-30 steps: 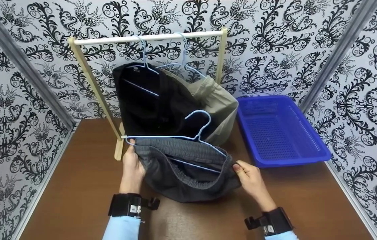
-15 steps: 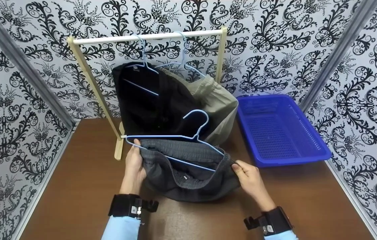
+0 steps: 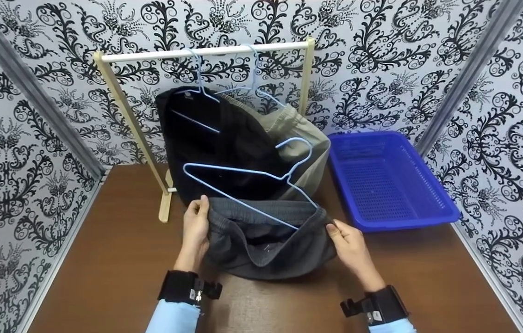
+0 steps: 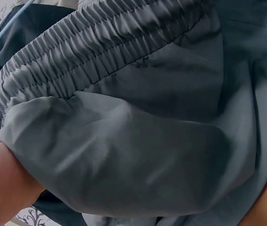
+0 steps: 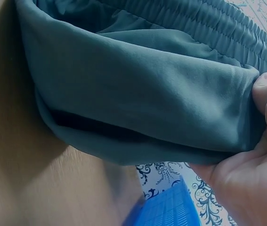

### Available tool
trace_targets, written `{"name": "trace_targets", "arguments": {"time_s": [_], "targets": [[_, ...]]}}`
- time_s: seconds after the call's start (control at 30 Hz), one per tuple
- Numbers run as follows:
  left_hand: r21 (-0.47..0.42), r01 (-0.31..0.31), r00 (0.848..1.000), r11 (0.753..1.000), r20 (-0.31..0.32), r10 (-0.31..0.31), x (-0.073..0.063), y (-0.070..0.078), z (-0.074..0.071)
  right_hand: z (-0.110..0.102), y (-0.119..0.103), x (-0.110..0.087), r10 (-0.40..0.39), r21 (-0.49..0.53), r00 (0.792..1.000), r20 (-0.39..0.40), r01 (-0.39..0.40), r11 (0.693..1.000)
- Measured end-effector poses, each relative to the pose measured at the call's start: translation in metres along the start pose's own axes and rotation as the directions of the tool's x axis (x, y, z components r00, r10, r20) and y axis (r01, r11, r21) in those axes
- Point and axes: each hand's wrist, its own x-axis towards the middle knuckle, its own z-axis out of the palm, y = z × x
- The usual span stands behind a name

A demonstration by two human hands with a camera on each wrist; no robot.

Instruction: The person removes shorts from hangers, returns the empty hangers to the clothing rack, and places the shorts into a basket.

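Dark grey elastic-waist shorts (image 3: 270,263) are stretched between my two hands, the waist opening facing up. My left hand (image 3: 196,229) grips their left side at the waistband, and my right hand (image 3: 349,243) pinches the right side with the thumb on top. A light blue hanger (image 3: 238,169) has its right end inside the waist; its left end sticks out above the waistband, its hook pointing up. In the left wrist view the gathered waistband (image 4: 100,42) fills the upper part. The right wrist view shows the thumb (image 5: 265,84) on the cloth.
Behind stands a wooden rack (image 3: 159,56) with a black garment (image 3: 215,148) and beige elastic-waist clothing (image 3: 303,134) on blue hangers. A blue plastic basket (image 3: 358,226) sits at the right on the brown table (image 3: 113,259). Patterned walls enclose the back and sides.
The hanger's left end has come out of the waistband and risen, and its hook has shifted up and right. My left hand has moved slightly right with the cloth; the right hand is nearly still.
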Motion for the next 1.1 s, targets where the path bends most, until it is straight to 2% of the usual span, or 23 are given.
{"name": "trace_targets", "arguments": {"time_s": [0.17,0.37,0.53,0.7,0.8,0.9,1.0,1.1], "targets": [[0.089,-0.075,0.997,0.993,-0.009,0.076,0.0,0.0,0.002,0.001,0.004,0.0,-0.019,-0.014,1.0,0.005,0.019,1.0],[0.21,-0.163,0.986,0.964,0.001,0.167,-0.001,0.005,0.004,0.003,0.004,0.0,-0.004,-0.022,1.0,0.008,0.004,1.0],[0.283,-0.236,0.972,0.93,0.059,0.229,-0.003,0.008,0.004,0.001,0.002,0.0,-0.003,-0.031,1.0,0.013,0.003,1.0],[0.336,-0.333,0.943,0.881,0.12,0.31,-0.007,0.011,0.003,0.002,0.002,0.002,-0.012,-0.038,1.0,0.009,0.012,0.999],[0.353,-0.399,0.917,0.846,0.14,0.374,-0.011,0.014,0.002,0.003,0.002,0.002,-0.019,-0.031,1.0,0.01,0.019,0.999],[0.371,-0.471,0.88,0.8,0.138,0.455,-0.015,0.017,0.003,0.003,0.003,0.002,-0.018,-0.025,1.0,0.013,0.018,1.0],[0.425,-0.542,0.826,0.725,0.112,0.552,-0.019,0.021,0.003,0.004,0.003,0.002,-0.012,-0.023,1.0,0.016,0.013,1.0],[0.489,-0.605,0.754,0.629,0.098,0.649,-0.021,0.026,0.004,0.004,0.002,0.002,-0.01,-0.031,1.0,0.014,0.01,0.999]]}}
